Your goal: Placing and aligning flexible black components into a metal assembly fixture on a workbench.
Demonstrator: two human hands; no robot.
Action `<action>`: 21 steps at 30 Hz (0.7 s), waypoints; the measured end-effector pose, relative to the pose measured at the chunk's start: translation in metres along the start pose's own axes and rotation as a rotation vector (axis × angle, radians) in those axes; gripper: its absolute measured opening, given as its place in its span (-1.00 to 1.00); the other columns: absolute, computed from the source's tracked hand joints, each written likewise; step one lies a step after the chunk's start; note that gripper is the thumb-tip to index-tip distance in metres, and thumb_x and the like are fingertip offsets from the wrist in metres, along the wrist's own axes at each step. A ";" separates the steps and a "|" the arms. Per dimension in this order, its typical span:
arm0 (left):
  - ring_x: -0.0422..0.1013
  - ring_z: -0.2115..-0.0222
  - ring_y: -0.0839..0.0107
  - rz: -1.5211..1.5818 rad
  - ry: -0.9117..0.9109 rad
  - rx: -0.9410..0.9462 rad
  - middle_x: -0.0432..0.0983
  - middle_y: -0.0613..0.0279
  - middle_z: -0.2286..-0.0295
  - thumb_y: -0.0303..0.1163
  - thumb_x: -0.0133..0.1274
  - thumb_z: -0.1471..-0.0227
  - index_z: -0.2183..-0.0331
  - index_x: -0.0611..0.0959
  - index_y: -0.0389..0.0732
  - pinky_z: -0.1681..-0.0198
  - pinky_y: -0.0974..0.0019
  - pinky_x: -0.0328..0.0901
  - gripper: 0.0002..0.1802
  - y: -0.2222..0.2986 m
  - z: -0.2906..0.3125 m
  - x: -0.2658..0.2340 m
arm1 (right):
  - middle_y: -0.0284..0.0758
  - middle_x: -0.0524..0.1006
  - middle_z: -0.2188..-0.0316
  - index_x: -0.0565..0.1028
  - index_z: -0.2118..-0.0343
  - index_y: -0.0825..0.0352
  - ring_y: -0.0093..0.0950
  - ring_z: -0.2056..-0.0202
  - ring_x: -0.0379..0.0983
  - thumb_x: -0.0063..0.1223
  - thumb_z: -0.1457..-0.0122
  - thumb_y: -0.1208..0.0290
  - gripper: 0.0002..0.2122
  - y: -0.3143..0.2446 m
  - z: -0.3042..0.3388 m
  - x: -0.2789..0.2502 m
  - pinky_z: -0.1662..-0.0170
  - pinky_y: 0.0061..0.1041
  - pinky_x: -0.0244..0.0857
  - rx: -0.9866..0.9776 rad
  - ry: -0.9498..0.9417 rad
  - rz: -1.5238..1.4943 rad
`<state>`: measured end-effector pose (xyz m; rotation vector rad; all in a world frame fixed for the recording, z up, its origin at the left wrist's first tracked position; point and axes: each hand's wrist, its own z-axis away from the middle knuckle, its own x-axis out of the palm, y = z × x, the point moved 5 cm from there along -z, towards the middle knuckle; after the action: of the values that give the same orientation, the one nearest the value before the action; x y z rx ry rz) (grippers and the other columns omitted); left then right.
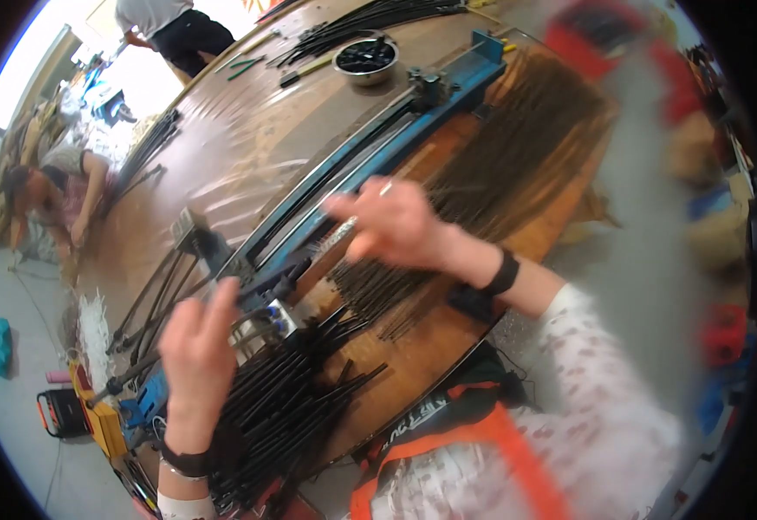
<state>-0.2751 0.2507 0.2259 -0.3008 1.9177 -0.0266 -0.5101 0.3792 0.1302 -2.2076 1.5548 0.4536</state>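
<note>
A long blue metal bench fixture (396, 143) with a pale rail runs diagonally across the table. My right hand (400, 227) hovers over its near side, somewhat blurred, thumb and forefinger apart and nothing clearly between them. Just below those fingers lies a brownish bar (324, 257). To the left, my left hand (198, 351) is raised beside the fixture's near end, one finger stretched up and the others partly bent; no held thing shows. Between the hands sits a small silver block with blue fittings (281, 319). Black rods (283, 403) lie heaped by my left wrist.
A broad bundle of thin dark rods (517, 147) covers the table's right side. Farther back stand a metal bowl (366, 76) of black pieces and green-handled pliers (244, 67). One person (66, 186) sits at the left edge; another (179, 30) stands beyond the table.
</note>
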 end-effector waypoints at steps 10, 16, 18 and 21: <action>0.42 0.43 0.01 -0.156 0.234 -0.482 0.48 -0.09 0.40 -0.56 0.05 -0.23 0.09 0.59 -0.36 0.34 0.14 0.31 -0.79 -0.099 0.130 -0.081 | -0.28 0.64 0.43 0.62 0.18 0.33 -0.45 0.47 0.55 0.12 -0.31 0.34 -0.82 0.008 -0.048 0.161 0.34 -0.49 0.42 0.327 -0.286 -0.681; 0.41 0.49 0.15 -0.128 0.202 -0.623 0.49 -0.02 0.43 -0.59 0.07 -0.20 0.05 0.60 -0.32 0.39 0.22 0.31 -0.73 -0.101 0.198 -0.099 | -0.47 0.61 0.44 0.70 0.32 0.19 -0.54 0.28 0.49 0.27 -0.19 0.25 -0.86 -0.047 -0.108 0.231 -0.03 -0.43 0.07 0.068 -0.501 -0.472; 0.42 0.48 0.14 -0.119 0.188 -0.698 0.50 -0.02 0.43 -0.59 0.08 -0.19 0.05 0.61 -0.32 0.38 0.22 0.32 -0.73 -0.101 0.215 -0.099 | -0.47 0.57 0.49 0.70 0.36 0.16 -0.52 0.25 0.46 0.29 -0.16 0.24 -0.87 -0.053 -0.110 0.233 -0.02 -0.40 0.06 -0.020 -0.477 -0.433; 0.42 0.50 0.14 -0.073 0.212 -0.695 0.50 -0.01 0.45 -0.57 0.10 -0.18 0.05 0.63 -0.30 0.37 0.22 0.32 -0.72 -0.102 0.230 -0.087 | -0.45 0.53 0.54 0.65 0.46 0.18 -0.46 0.23 0.46 0.28 -0.14 0.24 -0.85 -0.061 -0.110 0.242 -0.06 -0.36 0.08 -0.183 -0.551 -0.313</action>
<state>-0.0143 0.1998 0.2391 -0.8588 2.0735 0.5897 -0.3692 0.1461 0.1177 -2.1480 0.8956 1.0286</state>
